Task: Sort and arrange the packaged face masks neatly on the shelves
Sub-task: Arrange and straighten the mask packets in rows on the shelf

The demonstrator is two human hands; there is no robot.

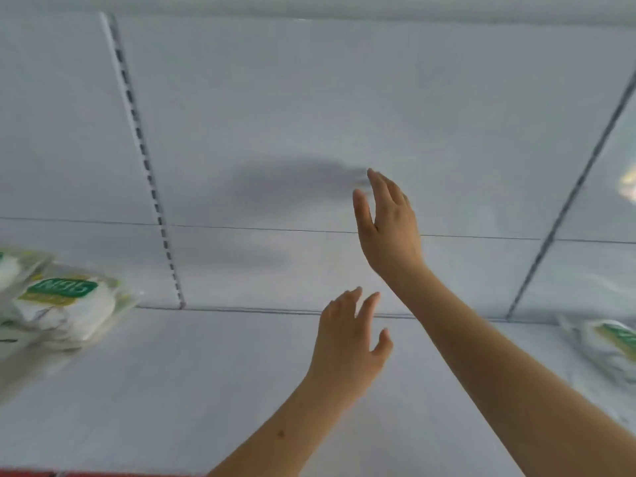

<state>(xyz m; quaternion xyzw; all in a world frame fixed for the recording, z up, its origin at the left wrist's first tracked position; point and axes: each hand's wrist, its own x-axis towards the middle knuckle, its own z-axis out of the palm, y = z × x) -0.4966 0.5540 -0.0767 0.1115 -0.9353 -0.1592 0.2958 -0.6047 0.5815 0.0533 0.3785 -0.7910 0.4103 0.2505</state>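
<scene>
Shop, white retail shelf [206, 373], slotted upright [148, 166] on back panel, packaged face masks [65, 304] stacked as stock

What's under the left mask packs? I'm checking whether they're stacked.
The mask packs lie overlapping on the white shelf. Whatever is beneath them is covered.

Both hands empty, fingers relaxed: left hand [347, 342], right hand [389, 228]; mask packs [65, 304] left.

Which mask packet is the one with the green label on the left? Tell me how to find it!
Start at the white shelf and follow it to its left edge, left of the slotted metal strip on the back wall. There lies a pile of clear packets; the mask packet on top shows white masks and a green label with upside-down white letters, unlike the packet far right, which is cut off.
</scene>
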